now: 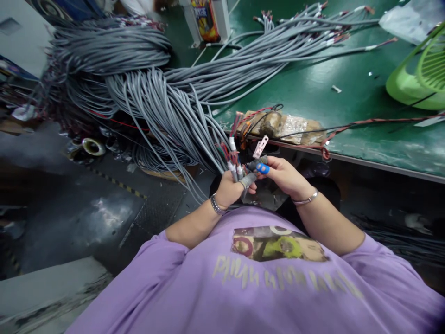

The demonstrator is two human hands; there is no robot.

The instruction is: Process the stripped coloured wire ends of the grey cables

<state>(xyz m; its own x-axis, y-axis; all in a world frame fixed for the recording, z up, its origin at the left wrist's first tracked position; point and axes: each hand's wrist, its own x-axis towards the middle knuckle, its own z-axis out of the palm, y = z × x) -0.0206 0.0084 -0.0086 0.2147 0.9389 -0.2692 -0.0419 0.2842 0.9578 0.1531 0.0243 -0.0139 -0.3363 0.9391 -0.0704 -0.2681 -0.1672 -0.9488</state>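
My left hand (229,188) is closed around several grey cables (233,172), near their stripped ends. Red, green and dark wires (227,150) fan out above that grip. Close against it, my right hand (287,175) pinches at the wire ends, with a blue cover on the thumb and grey wrapping on a finger. What exactly sits between those fingertips is too small to make out. Grey wrapping also covers the left thumb. Just beyond the hands, a pink-white clip (260,146) stands at the table edge beside a taped cardboard piece (301,129).
Large bundles of grey cable (114,51) hang over the table's left side, and more cables (278,51) stretch across the green table (351,93). A green fan (405,86) stands at right, near a plastic bag (406,21). A box with a colourful packet (205,21) is at the back.
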